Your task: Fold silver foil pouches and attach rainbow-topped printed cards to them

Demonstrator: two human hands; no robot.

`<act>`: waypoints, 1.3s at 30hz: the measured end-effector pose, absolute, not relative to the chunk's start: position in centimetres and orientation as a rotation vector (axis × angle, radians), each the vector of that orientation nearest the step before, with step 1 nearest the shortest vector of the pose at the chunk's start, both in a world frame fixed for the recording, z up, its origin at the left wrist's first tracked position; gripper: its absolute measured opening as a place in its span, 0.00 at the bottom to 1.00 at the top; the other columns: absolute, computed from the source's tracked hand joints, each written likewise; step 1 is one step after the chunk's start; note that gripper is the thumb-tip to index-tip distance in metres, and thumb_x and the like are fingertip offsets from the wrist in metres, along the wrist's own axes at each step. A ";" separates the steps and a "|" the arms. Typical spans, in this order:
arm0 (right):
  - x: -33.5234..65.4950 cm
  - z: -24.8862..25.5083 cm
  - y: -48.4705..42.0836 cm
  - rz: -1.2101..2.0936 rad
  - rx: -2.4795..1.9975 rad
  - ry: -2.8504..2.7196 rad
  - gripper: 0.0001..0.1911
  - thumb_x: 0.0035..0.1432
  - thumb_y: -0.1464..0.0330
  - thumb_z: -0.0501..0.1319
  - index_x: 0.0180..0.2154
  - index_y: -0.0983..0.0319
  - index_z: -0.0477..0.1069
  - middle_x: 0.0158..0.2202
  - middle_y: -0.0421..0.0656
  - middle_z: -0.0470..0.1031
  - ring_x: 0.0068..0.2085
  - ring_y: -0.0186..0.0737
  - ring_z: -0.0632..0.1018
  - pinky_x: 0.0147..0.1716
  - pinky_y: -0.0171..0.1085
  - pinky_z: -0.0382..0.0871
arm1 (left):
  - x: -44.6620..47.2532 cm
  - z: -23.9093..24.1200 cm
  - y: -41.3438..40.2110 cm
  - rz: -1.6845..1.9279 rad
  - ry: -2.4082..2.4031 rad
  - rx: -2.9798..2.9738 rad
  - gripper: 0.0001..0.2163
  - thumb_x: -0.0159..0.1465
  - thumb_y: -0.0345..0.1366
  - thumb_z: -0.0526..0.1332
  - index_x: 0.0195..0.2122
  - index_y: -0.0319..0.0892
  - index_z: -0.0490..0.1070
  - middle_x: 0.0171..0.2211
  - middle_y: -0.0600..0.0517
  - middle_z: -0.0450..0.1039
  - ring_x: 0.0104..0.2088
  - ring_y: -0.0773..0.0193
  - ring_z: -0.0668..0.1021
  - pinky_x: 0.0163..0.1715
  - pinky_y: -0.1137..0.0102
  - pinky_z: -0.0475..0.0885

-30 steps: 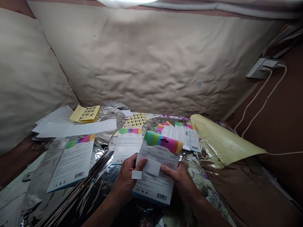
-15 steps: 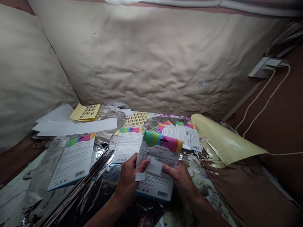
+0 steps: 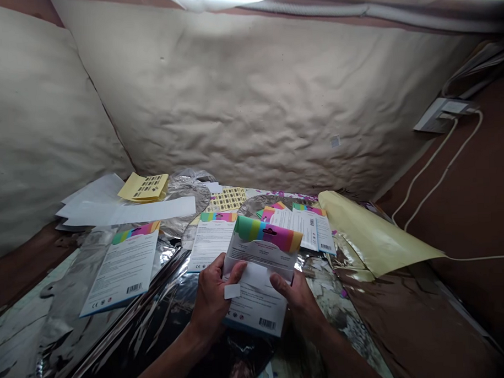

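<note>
Both hands hold a white printed package [image 3: 256, 304] with a rainbow-striped top and a hang hole. My left hand [image 3: 212, 295] grips its left edge, thumb on the front. On the right edge, my right hand [image 3: 299, 297] is closed with its thumb pressing the printed face. A blank white label [image 3: 261, 277] lies across the middle of the face, between the thumbs. Another small white label [image 3: 232, 291] clings near the base of my left thumb. Behind the held package lies a similar package [image 3: 210, 240], partly covered by it. My fingers behind the package are hidden.
One more package [image 3: 122, 268] lies at left, and several overlap at right [image 3: 309, 228]. White sheets [image 3: 129, 212] and a folded yellow label sheet [image 3: 144, 187] sit at back left. A yellow backing sheet [image 3: 373, 234] curls at right. White cables [image 3: 431, 171] hang from a wall socket [image 3: 442, 113].
The thumbs have shifted slightly on the package face, and the white label between them looks flatter against it. The package has moved slightly left in view.
</note>
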State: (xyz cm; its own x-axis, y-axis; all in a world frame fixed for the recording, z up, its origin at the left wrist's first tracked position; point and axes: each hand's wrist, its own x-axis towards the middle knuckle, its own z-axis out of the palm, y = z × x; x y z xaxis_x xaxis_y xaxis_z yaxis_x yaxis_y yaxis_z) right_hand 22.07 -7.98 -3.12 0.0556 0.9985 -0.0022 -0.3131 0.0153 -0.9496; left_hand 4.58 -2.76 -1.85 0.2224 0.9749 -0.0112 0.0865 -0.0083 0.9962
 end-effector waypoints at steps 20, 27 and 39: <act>21.9 -4.4 -8.1 1.300 -1.050 -0.830 0.25 0.57 0.54 0.67 0.49 0.63 0.72 0.42 0.50 0.81 0.40 0.51 0.81 0.36 0.44 0.77 | 4.4 -2.3 -2.7 0.966 1.150 1.487 0.13 0.65 0.49 0.60 0.37 0.43 0.70 0.31 0.52 0.77 0.31 0.60 0.78 0.29 0.72 0.72; 21.0 -3.4 -7.9 1.194 -1.104 -0.858 0.21 0.53 0.60 0.71 0.45 0.64 0.76 0.42 0.50 0.81 0.40 0.52 0.81 0.43 0.48 0.76 | 4.6 -2.1 -2.9 0.956 1.210 1.581 0.13 0.64 0.48 0.60 0.36 0.42 0.71 0.28 0.52 0.77 0.28 0.60 0.78 0.27 0.72 0.71; 21.2 -3.1 -7.5 1.200 -1.153 -0.902 0.22 0.54 0.59 0.69 0.47 0.64 0.72 0.44 0.51 0.80 0.44 0.54 0.80 0.46 0.51 0.75 | 5.5 -2.6 -2.3 0.962 0.907 1.181 0.17 0.55 0.39 0.70 0.44 0.38 0.75 0.41 0.43 0.80 0.38 0.51 0.81 0.36 0.63 0.76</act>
